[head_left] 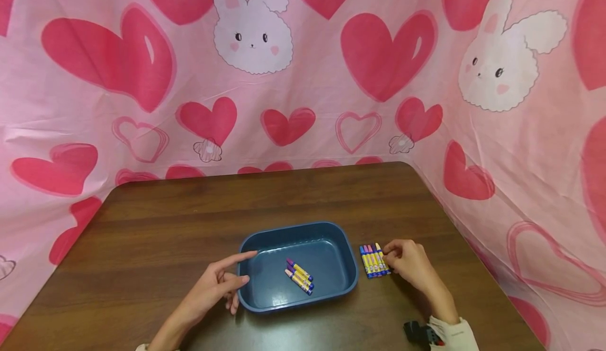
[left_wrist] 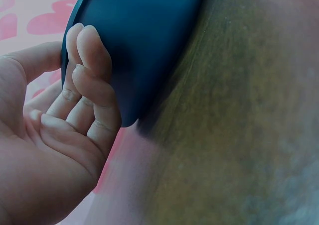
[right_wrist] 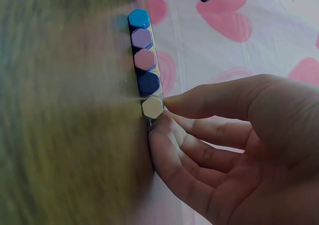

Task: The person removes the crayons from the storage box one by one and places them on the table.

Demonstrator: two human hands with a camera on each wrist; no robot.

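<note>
A dark blue rectangular tray (head_left: 326, 267) stands on the table with three crayons (head_left: 299, 276) lying in it, purple and peach tips among them. My left hand (head_left: 215, 285) holds the tray's left rim, index finger and thumb reaching over it; in the left wrist view, other fingers curl against the outer wall (left_wrist: 149, 41). To the right of the tray lies a row of yellow-wrapped crayons (head_left: 371, 260), side by side. My right hand (head_left: 411, 261) pinches the cream-coloured crayon (right_wrist: 153, 108) at the row's right end, thumb on one side and fingers on the other.
The brown wooden table (head_left: 189, 209) extends behind and to the left of the tray. A pink heart-and-rabbit cloth (head_left: 312, 82) hangs along its back and sides. A small black device (head_left: 418, 332) is at my right wrist, by the sleeve.
</note>
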